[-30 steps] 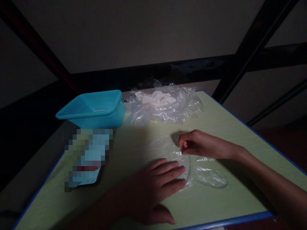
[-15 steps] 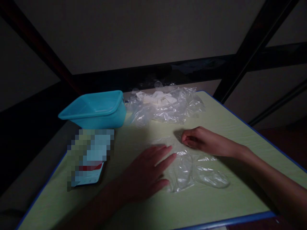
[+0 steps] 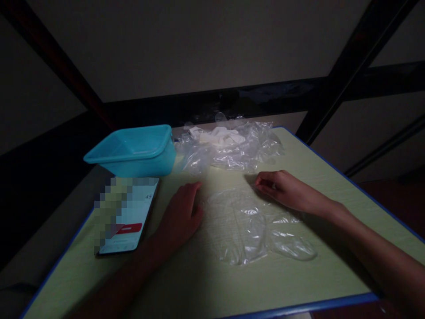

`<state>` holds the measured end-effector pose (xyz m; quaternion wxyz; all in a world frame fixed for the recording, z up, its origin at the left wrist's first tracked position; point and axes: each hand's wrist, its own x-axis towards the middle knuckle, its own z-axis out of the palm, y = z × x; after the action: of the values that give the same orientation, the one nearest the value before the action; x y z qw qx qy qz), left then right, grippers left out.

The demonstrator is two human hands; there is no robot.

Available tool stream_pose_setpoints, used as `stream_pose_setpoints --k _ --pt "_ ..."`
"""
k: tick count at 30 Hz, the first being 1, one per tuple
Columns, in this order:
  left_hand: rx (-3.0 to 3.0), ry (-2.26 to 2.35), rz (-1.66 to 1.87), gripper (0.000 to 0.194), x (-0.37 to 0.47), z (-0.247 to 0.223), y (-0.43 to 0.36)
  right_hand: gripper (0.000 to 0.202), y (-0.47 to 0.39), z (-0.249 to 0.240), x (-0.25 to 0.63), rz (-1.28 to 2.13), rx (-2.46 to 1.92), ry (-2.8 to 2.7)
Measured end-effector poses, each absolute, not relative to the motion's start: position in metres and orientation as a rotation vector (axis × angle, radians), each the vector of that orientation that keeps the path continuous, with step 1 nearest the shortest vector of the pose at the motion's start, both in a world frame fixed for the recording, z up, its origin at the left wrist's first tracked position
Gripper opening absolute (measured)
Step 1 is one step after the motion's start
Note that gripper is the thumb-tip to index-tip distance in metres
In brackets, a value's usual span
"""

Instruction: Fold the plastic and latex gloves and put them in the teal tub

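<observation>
A clear disposable plastic glove [image 3: 237, 226] lies flat on the pale green table, with its finger-like parts toward the right and front. My right hand [image 3: 279, 190] pinches the glove's far edge between thumb and fingertips. Beside the glove's left edge rests my left hand [image 3: 182, 212], thumb and forefinger apart and nothing visible between them; its other fingers are mostly hidden. Behind both hands sits a crumpled pile of clear plastic gloves [image 3: 232, 157] with a white bundle [image 3: 222, 136] among them.
A turquoise plastic basin [image 3: 149, 166] stands at the back left. In front of it lies a phone [image 3: 129, 241] with its screen lit and partly blurred out. The table [image 3: 212, 288] has a blue edge, and a dark-framed wall rises behind it.
My left hand has moved left off the glove, uncovering its left part. My right hand has shifted slightly, up and to the right, still closed at the far edge.
</observation>
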<state>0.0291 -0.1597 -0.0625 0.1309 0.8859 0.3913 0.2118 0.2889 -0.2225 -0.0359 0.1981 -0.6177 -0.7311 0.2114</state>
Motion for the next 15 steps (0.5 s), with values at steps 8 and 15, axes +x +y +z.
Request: stream_pose_setpoints --k 8,15 --pt "2.529 1.153 0.575 0.04 0.031 -0.059 -0.162 0.018 -0.221 -0.037 0.291 0.497 -1.754 -2.091" --pt "2.34 1.147 0.524 0.034 0.032 -0.045 -0.166 0.018 -0.224 -0.032 0.284 0.51 -1.662 -2.101"
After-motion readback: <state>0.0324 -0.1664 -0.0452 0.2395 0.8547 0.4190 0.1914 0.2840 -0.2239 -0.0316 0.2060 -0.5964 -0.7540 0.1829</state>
